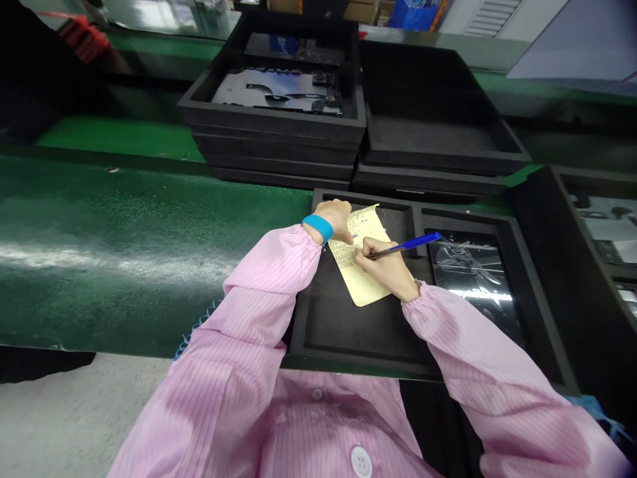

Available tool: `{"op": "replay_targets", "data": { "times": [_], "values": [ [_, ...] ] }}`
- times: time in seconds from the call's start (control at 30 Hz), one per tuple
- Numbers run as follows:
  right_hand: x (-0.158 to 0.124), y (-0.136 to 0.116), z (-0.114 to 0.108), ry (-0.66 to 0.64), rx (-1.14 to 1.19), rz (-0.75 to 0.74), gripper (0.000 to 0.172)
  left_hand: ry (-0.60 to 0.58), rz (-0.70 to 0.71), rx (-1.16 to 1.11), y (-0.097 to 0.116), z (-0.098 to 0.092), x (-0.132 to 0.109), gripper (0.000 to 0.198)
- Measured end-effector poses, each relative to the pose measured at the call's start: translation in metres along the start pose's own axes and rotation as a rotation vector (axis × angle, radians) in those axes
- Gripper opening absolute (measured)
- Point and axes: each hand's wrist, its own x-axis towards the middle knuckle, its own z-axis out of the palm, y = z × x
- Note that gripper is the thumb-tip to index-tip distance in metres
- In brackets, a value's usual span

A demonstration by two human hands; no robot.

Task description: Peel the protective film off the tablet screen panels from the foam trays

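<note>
My right hand (385,265) is closed around a blue-capped ballpoint pen (417,242), its writing end down at a yellow sheet of paper (365,289). Rows of handwriting cover the upper part of the sheet. My left hand (336,218) rests on the sheet's upper left side, thumb held apart from the partly hidden fingers; a blue wrist strap (318,227) circles that wrist. Under the paper lies a black foam tray (368,338) with compartments. In its right compartment is a dark glossy panel (470,272) with clear film on it.
Behind the tray stand stacked black foam trays (279,143), the top one holding panel-like parts. Another deep black tray (432,126) is beside them. At the far right, a further black tray (572,219) holds similar parts. The green bench (124,265) extends left.
</note>
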Motion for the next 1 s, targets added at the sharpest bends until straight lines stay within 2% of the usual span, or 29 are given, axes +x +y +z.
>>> {"op": "replay_targets", "data": {
  "times": [0.37, 0.6, 0.73, 1.0],
  "values": [
    [-0.0013, 0.0035, -0.0006, -0.008, -0.001, 0.008, 0.033, -0.009, -0.012, 0.002, 0.0011, -0.0003, -0.0005, 0.050],
    [-0.0038, 0.0031, -0.0008, -0.053, -0.024, 0.003, 0.045, 0.000, -0.001, -0.010, -0.0025, 0.0030, 0.0036, 0.048],
    [-0.0037, 0.0047, -0.0006, -0.026, -0.024, 0.008, 0.049, 0.002, -0.005, -0.008, -0.0030, 0.0024, 0.0044, 0.051],
    [-0.0030, 0.0088, 0.0007, 0.021, 0.003, 0.016, 0.046, 0.002, 0.006, 0.011, -0.0025, 0.0027, 0.0036, 0.051]
  ]
}}
